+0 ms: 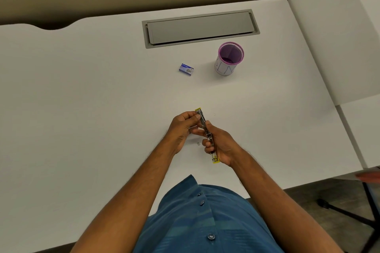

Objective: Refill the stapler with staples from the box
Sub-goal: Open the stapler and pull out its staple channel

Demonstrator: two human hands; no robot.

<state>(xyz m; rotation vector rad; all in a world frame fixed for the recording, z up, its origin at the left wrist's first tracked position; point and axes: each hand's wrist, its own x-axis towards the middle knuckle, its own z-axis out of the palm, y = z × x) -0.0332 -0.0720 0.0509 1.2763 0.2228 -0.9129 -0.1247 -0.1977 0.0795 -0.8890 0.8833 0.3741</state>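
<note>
Presently: stapler [206,133], slim metal body, yellow ends, held above desk [102,98], long axis 11-to-5 o'clock. Right hand [221,145] grips near half; left hand [183,127] pinches far end. Staple box [186,69] lies at 12 o'clock, well apart.

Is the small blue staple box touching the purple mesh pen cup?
Apart. The head view shows bare white desk between the small blue staple box and the purple mesh pen cup; the box lies to the cup's left.

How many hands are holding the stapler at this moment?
2. The left hand pinches the stapler near its far end; the right hand grips its near half, above the table.
</note>
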